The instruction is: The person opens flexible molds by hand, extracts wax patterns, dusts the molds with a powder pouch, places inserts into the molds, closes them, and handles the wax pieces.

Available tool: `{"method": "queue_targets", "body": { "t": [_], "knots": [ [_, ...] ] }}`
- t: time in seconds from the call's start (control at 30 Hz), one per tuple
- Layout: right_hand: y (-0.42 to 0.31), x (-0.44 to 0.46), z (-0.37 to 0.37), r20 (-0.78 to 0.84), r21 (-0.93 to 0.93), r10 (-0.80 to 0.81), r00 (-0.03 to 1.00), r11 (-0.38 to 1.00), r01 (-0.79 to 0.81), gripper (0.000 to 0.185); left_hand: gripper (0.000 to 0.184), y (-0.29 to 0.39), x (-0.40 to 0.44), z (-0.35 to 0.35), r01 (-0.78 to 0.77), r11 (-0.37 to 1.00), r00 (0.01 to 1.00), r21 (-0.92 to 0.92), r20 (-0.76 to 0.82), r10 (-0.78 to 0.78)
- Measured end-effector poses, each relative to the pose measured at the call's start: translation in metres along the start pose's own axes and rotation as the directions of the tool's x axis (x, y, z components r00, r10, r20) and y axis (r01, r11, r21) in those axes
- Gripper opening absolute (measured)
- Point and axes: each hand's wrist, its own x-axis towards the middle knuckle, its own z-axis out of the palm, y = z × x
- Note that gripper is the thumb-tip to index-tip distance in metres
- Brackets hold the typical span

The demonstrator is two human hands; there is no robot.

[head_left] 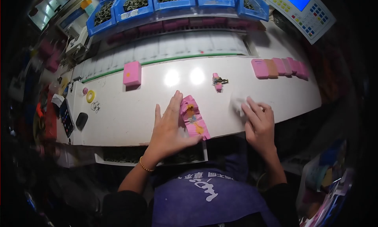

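Observation:
On the near middle of the white table, a pink rubber mold (pixel 195 122) lies opened out, with orange stains and a small bluish patch on its surface. My left hand (pixel 169 124) grips it from the left, long fingers along its upper edge and thumb at its lower end. To the right, my right hand (pixel 259 120) is closed at the fingertips on a white cloth (pixel 238 103), smeared by motion, just over the table. Beyond it sits a small pink piece with dark green and metallic parts (pixel 219 82).
A pink block (pixel 132 74) stands at the back left; a row of pink and tan blocks (pixel 278 68) lies at right. Blue bins (pixel 136 4) of ring-like pieces line the back. A keypad device (pixel 305 14) is top right, yellow tape (pixel 90 96) left.

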Motion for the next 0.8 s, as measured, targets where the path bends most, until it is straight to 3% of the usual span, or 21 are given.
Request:
{"method": "queue_targets", "body": {
  "t": [0.03, 0.07, 0.1, 0.13, 0.17, 0.2, 0.23, 0.3, 0.33, 0.37, 0.4, 0.43, 0.47, 0.53, 0.6, 0.67, 0.73, 0.8],
  "knots": [
    [0.001, 0.002, 0.005, -0.047, -0.107, 0.0, 0.999, 0.994, -0.005, 0.05, 0.105, 0.003, 0.001, -0.003, 0.006, 0.999, 1.0, -0.042, -0.027, -0.007],
    [0.003, 0.005, 0.01, -0.096, -0.215, -0.007, 0.995, 0.976, -0.014, 0.049, 0.105, 0.004, 0.001, -0.004, -0.013, 0.999, 0.999, -0.041, -0.032, 0.011],
    [0.003, 0.005, 0.017, -0.065, -0.07, 0.028, 0.997, 0.997, -0.032, 0.051, 0.088, 0.003, -0.002, -0.005, -0.023, 1.0, 0.999, 0.006, -0.035, 0.023],
    [0.003, 0.012, 0.022, -0.078, -0.081, 0.035, 0.996, 0.996, -0.041, 0.051, 0.071, 0.004, -0.002, -0.005, -0.033, 0.998, 0.999, 0.052, -0.032, 0.035],
    [0.003, 0.025, 0.026, -0.083, 0.027, 0.072, 0.994, 0.997, -0.07, 0.053, 0.071, 0.008, 0.001, -0.004, -0.05, 0.997, 0.998, 0.053, -0.028, 0.051],
    [0.002, 0.033, 0.029, -0.084, 0.138, 0.104, 0.991, 0.986, -0.092, 0.055, 0.059, 0.011, 0.004, -0.003, -0.054, 0.997, 0.996, -0.048, -0.075, 0.051],
    [-0.003, 0.036, 0.029, -0.092, 0.137, 0.104, 0.99, 0.986, -0.091, 0.055, 0.048, 0.013, 0.005, -0.002, -0.058, 0.987, 0.992, -0.148, -0.124, 0.04],
    [-0.018, 0.043, 0.028, 0.036, 0.366, 0.16, 0.986, 0.916, -0.162, 0.059, 0.034, 0.014, 0.008, 0.002, -0.085, 0.948, 0.968, -0.305, -0.253, 0.005],
    [-0.034, 0.045, 0.022, 0.039, 0.374, 0.154, 0.987, 0.914, -0.157, 0.059, 0.034, 0.016, 0.008, -0.003, -0.077, 0.951, 0.967, -0.3, -0.256, -0.003],
    [-0.055, 0.044, 0.011, 0.289, 0.373, 0.267, 0.919, 0.853, -0.365, 0.057, 0.034, 0.022, 0.007, -0.011, 0.029, 0.949, 0.984, -0.313, -0.158, -0.082],
    [-0.07, 0.041, 0.008, 0.521, 0.314, 0.351, 0.778, 0.768, -0.558, 0.056, 0.034, 0.024, 0.006, -0.016, 0.135, 0.939, 0.985, -0.318, -0.056, -0.161],
    [-0.077, 0.029, 0.022, 0.326, 0.291, 0.143, 0.935, 0.925, -0.243, 0.053, 0.036, 0.014, 0.008, -0.007, 0.002, 0.926, 0.987, -0.378, -0.145, -0.061],
    [-0.083, 0.023, 0.034, 0.135, 0.193, -0.116, 0.984, 0.977, 0.089, 0.05, 0.036, 0.015, 0.008, -0.01, 0.009, 0.927, 0.988, -0.376, -0.14, -0.066],
    [-0.087, 0.024, 0.047, 0.04, 0.101, -0.159, 0.986, 0.983, 0.155, 0.045, 0.041, 0.019, 0.014, -0.018, 0.141, 0.925, 0.985, -0.352, -0.041, -0.166],
    [-0.08, 0.035, 0.055, -0.235, -0.039, -0.274, 0.932, 0.961, 0.273, 0.037, 0.043, 0.015, 0.021, -0.024, 0.151, 0.916, 0.985, -0.373, -0.02, -0.171],
    [-0.075, 0.041, 0.056, -0.244, -0.009, -0.308, 0.92, 0.949, 0.315, 0.033, 0.042, 0.006, 0.027, -0.026, 0.149, 0.922, 0.988, -0.356, 0.089, -0.126],
    [-0.067, 0.045, 0.055, -0.025, 0.07, -0.351, 0.936, 0.933, 0.352, 0.032, 0.041, -0.003, 0.031, -0.019, 0.146, 0.887, 0.989, -0.438, 0.097, -0.114],
    [-0.06, 0.049, 0.048, 0.043, 0.092, -0.358, 0.933, 0.931, 0.353, 0.03, 0.038, -0.009, 0.037, -0.013, 0.107, 0.763, 0.993, -0.637, 0.108, -0.049]
  ]
}}
